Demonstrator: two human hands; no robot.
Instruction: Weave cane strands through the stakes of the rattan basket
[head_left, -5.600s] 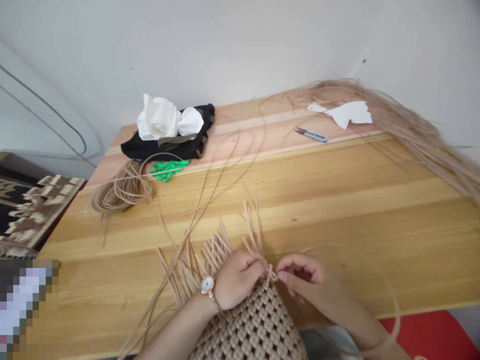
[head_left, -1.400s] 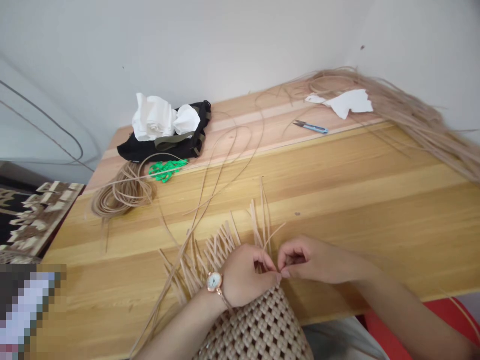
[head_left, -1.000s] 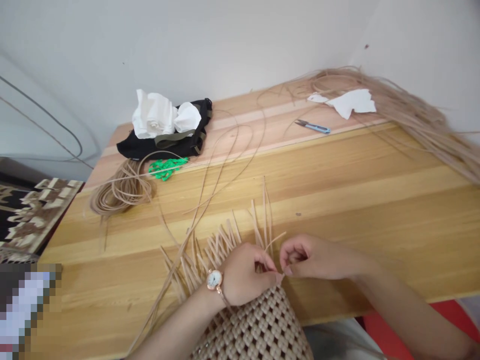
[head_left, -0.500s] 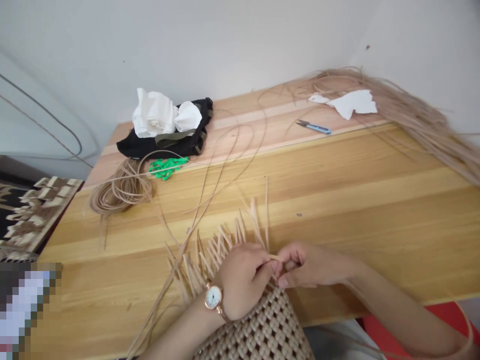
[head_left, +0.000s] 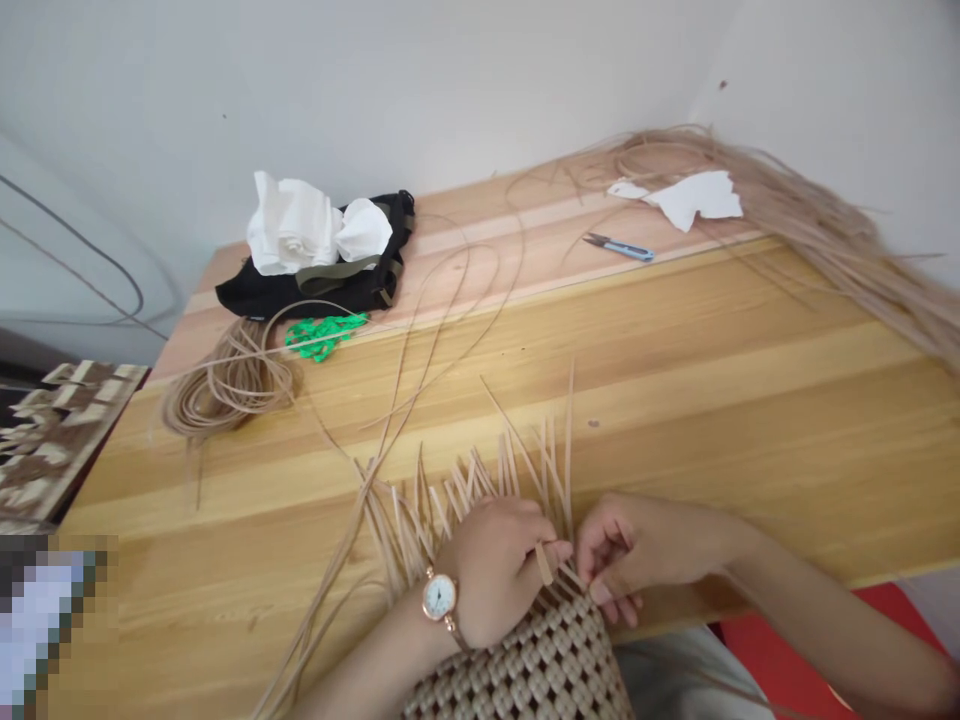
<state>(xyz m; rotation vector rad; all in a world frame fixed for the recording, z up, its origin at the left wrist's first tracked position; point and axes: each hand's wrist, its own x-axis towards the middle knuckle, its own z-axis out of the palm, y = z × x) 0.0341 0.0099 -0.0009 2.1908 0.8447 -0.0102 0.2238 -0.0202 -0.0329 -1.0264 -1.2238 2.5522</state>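
A tan woven basket piece [head_left: 536, 665] with an open-hole pattern lies at the table's near edge, its loose strand ends fanning away from me. My left hand [head_left: 499, 560], with a watch [head_left: 439, 597] at the wrist, rests over the woven edge. Its fingers are closed, and a short flat strand [head_left: 544, 564] sticks out between thumb and forefinger. At the right corner of the weave, my right hand [head_left: 630, 550] pinches a thin strand [head_left: 574, 575] between thumb and forefinger; the other fingers are curled.
Behind lie a coil of tan strands [head_left: 229, 385], green cord [head_left: 322, 337] and a black bag [head_left: 307, 292] topped by white tissue [head_left: 292, 225]. Blue thread snips [head_left: 619, 248], torn white paper [head_left: 701, 198] and a large strand bundle [head_left: 832, 235] lie farther right. A red surface [head_left: 810, 650] shows below.
My right hand has shifted slightly right and down, away from my left fingers. A flat strand end now shows at my left thumb. The view has shifted slightly.
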